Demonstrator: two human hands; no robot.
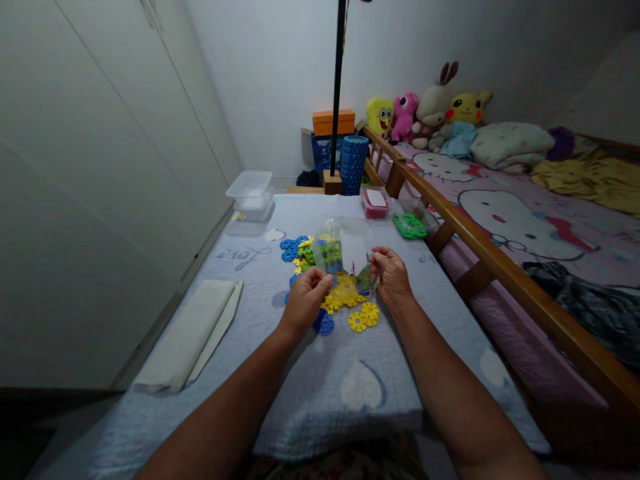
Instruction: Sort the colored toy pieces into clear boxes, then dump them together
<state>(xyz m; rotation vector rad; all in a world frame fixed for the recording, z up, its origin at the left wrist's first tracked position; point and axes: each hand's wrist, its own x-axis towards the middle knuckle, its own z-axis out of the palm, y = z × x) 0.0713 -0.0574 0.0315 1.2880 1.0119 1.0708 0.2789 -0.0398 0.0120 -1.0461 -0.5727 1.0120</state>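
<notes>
My left hand (311, 293) and my right hand (393, 275) pinch opposite near corners of a clear plastic lid (330, 233). A white label (354, 250) is stuck on the lid, which is tilted above a pile of notched plastic discs. Through it show green discs (305, 253) and yellow discs (345, 293). Blue discs (290, 248) lie at the pile's left edge, and a dark blue disc (327, 325) rests just below my left hand. Two loose yellow discs (357, 322) sit near my right wrist.
Stacked clear containers (250, 200) stand at the table's back left. At back right are a box of red pieces (375, 203) and a container with green discs (410, 227). A folded cloth (193, 333) lies on the left. The wooden bed rail (450, 230) borders the right side.
</notes>
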